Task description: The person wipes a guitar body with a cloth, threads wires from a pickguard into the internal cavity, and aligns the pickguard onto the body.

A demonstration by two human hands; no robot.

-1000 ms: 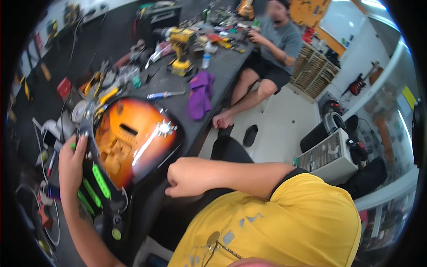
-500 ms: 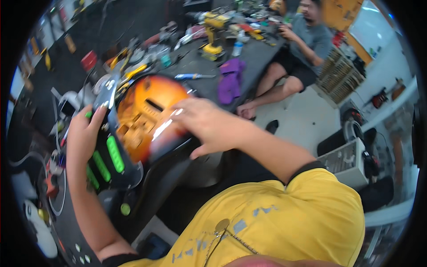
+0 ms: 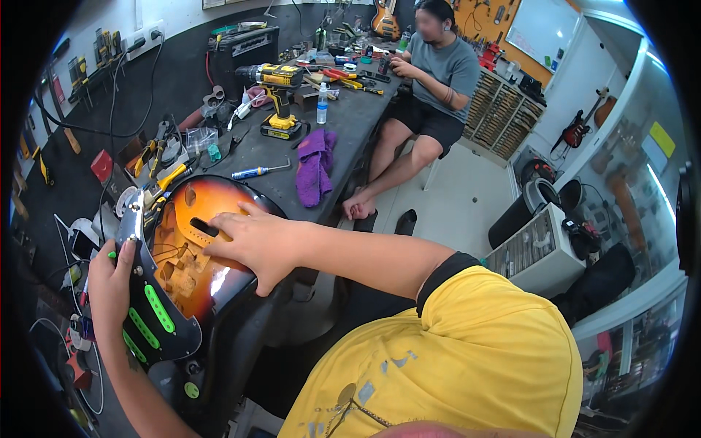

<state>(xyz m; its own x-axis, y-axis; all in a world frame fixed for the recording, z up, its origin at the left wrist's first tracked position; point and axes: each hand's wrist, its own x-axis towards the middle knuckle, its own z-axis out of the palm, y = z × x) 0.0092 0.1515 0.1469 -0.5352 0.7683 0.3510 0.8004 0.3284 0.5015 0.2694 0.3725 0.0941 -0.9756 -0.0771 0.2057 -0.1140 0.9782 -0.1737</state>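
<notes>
A sunburst electric guitar body (image 3: 228, 191) lies on the workbench in front of me, its routed cavities bare wood with thin wires in them. Spread flat over it, my right hand (image 3: 255, 244) rests its fingertips beside the dark slot. My left hand (image 3: 109, 281) grips a black pickguard (image 3: 175, 337) fitted with bright green pickups, the thumb on its face. The pickguard is tilted along the left side of the body, apart from the cavities. Where the left fingers pass behind it, they are hidden.
Past the body lie a blue-handled screwdriver (image 3: 252, 173), a purple cloth (image 3: 315, 166) and a yellow cordless drill (image 3: 280, 102). Pliers and other tools (image 3: 157, 157) crowd the left. A person (image 3: 442, 80) sits at the bench's far right side. Drawers (image 3: 537, 241) stand at right.
The view has swung and sharpened. My right hand has come further over the guitar body, its fingers nearer the slot. My left hand still holds the pickguard, now tilted differently.
</notes>
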